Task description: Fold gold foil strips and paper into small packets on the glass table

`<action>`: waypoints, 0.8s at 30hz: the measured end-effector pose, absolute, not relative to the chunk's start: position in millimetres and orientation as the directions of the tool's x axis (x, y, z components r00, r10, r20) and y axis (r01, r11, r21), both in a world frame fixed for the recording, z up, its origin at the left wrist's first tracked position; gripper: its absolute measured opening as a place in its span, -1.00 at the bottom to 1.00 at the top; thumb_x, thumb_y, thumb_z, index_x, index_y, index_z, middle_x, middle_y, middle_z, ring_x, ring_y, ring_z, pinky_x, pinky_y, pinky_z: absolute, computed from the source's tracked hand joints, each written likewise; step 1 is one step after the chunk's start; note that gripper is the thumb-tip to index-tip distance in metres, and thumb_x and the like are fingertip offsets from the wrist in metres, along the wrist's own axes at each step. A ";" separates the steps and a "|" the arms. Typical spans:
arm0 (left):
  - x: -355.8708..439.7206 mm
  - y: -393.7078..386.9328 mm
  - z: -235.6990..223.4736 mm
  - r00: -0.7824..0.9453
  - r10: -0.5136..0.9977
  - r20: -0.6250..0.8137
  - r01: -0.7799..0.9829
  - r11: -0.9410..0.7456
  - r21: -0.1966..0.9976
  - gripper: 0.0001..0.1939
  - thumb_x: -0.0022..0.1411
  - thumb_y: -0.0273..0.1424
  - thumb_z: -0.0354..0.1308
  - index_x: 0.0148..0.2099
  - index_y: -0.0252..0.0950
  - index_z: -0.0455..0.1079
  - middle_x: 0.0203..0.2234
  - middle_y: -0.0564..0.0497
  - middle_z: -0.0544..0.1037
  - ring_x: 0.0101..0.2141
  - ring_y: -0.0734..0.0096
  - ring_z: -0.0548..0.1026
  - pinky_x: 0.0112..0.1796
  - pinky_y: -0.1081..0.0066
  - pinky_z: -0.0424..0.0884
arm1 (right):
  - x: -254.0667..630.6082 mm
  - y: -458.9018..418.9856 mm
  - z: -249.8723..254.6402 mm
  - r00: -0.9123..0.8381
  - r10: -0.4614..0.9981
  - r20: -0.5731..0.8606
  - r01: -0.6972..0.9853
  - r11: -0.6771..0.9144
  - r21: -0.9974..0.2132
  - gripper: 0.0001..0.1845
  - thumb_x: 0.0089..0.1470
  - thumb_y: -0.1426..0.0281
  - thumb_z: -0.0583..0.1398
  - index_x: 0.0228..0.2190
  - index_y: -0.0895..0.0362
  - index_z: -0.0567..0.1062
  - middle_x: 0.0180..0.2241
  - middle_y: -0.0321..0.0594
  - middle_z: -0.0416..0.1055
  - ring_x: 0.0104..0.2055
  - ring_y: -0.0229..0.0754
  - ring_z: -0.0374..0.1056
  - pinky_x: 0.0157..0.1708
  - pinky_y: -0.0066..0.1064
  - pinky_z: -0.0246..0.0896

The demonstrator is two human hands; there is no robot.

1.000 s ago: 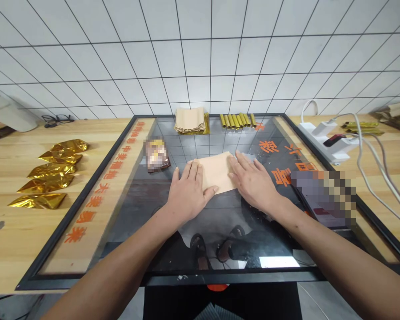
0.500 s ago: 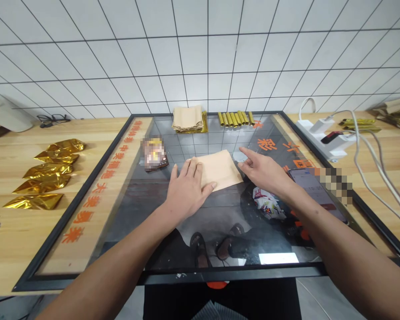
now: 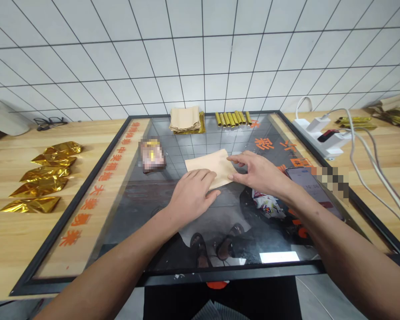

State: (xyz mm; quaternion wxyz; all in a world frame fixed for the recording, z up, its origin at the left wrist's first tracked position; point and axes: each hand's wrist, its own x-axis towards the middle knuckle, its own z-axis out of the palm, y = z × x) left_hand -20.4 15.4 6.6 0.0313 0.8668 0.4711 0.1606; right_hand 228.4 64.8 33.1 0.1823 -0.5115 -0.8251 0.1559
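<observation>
A tan sheet of kraft paper (image 3: 220,164) lies on the dark glass panel (image 3: 130,222) in front of me. My left hand (image 3: 194,189) rests over its near left part, fingers extended together and thumb apart. At the paper's right edge is my right hand (image 3: 250,169); its index finger and thumb touch the sheet with a gap between them. The other right fingers are partly hidden. Whether the paper is one layer or folded I cannot tell.
Behind the paper sit a stack of tan papers (image 3: 185,119) and several gold rolls (image 3: 233,118). Gold foil packets (image 3: 42,186) lie at left; a blurred small pack (image 3: 152,155) is nearer. A phone (image 3: 315,191), power strip (image 3: 316,138) and cables (image 3: 370,164) are at right.
My right hand has moved from a pointing pose beside the paper to its right edge. My left hand has slid down toward me, uncovering the paper's upper left corner.
</observation>
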 end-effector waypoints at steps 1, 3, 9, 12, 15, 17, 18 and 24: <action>-20.2 15.4 5.6 0.495 0.834 0.242 0.812 -0.544 0.212 -0.69 0.47 -0.27 0.19 0.18 -0.25 0.44 0.08 -0.12 0.63 0.11 0.05 0.56 0.12 0.08 0.47 | 229.2 63.8 33.5 -0.466 0.871 0.155 0.763 0.484 -0.429 -0.44 0.22 0.19 0.35 0.21 0.07 0.57 0.07 -0.10 0.57 0.04 0.02 0.54 0.10 -0.19 0.40; -19.9 15.4 4.7 0.484 0.842 0.237 0.819 -0.532 0.217 -0.70 0.47 -0.28 0.19 0.18 -0.24 0.43 0.07 -0.11 0.63 0.11 0.05 0.57 0.10 0.09 0.48 | 229.6 61.3 34.6 -0.565 0.809 0.163 0.712 0.577 -0.399 -0.46 0.21 0.27 0.35 0.20 0.04 0.56 0.13 -0.11 0.53 0.14 0.03 0.49 0.19 -0.19 0.37; -18.6 15.4 5.0 0.471 0.852 0.228 0.829 -0.516 0.216 -0.72 0.47 -0.31 0.15 0.17 -0.20 0.42 0.07 -0.09 0.63 0.11 0.07 0.57 0.07 0.13 0.49 | 222.5 54.9 37.7 -0.652 0.739 0.169 0.676 0.667 -0.314 -0.51 0.19 0.53 0.22 0.12 0.02 0.62 0.13 -0.13 0.53 0.17 0.03 0.47 0.18 -0.18 0.36; -18.4 15.1 4.3 0.472 0.850 0.234 0.826 -0.519 0.220 -0.73 0.47 -0.33 0.15 0.17 -0.20 0.42 0.08 -0.08 0.63 0.12 0.09 0.56 0.06 0.13 0.49 | 219.8 55.3 36.5 -0.650 0.736 0.189 0.675 0.674 -0.300 -0.65 0.29 0.49 0.19 0.01 0.03 0.68 0.05 -0.14 0.59 0.08 0.01 0.52 0.10 -0.21 0.38; -18.4 15.1 3.4 0.466 0.851 0.245 0.831 -0.515 0.211 -0.75 0.46 -0.34 0.16 0.14 -0.20 0.44 0.06 -0.07 0.64 0.10 0.08 0.57 0.04 0.14 0.50 | 219.4 56.8 34.0 -0.637 0.745 0.197 0.677 0.664 -0.318 -0.73 0.37 0.40 0.19 -0.08 0.02 0.71 -0.01 -0.17 0.62 0.00 -0.02 0.54 -0.02 -0.25 0.40; -18.6 15.8 3.2 0.464 0.853 0.241 0.834 -0.512 0.205 -0.79 0.46 -0.37 0.14 0.08 -0.20 0.48 0.01 -0.07 0.65 0.07 0.09 0.58 0.02 0.14 0.50 | 219.6 58.0 32.6 -0.624 0.758 0.193 0.682 0.648 -0.340 -0.73 0.39 0.37 0.19 -0.10 0.01 0.72 -0.04 -0.18 0.63 -0.02 -0.04 0.55 -0.07 -0.27 0.39; -18.9 16.6 3.3 0.461 0.855 0.238 0.834 -0.509 0.213 -0.81 0.46 -0.39 0.12 0.04 -0.20 0.50 -0.01 -0.06 0.66 0.05 0.10 0.59 0.02 0.14 0.50 | 219.8 58.5 32.1 -0.619 0.763 0.186 0.681 0.640 -0.355 -0.74 0.39 0.35 0.19 -0.11 0.01 0.72 -0.05 -0.19 0.63 -0.03 -0.04 0.55 -0.07 -0.27 0.39; -21.8 23.5 6.2 0.333 0.915 0.227 0.780 -0.402 0.480 -0.75 0.45 -0.40 0.09 -0.16 -0.17 0.63 0.01 -0.01 0.69 0.06 0.16 0.62 0.04 0.19 0.55 | 220.6 62.1 31.9 -0.615 0.774 0.148 0.648 0.604 -0.464 -0.74 0.38 0.34 0.21 -0.26 0.04 0.72 -0.15 -0.20 0.62 -0.10 -0.08 0.53 -0.07 -0.29 0.37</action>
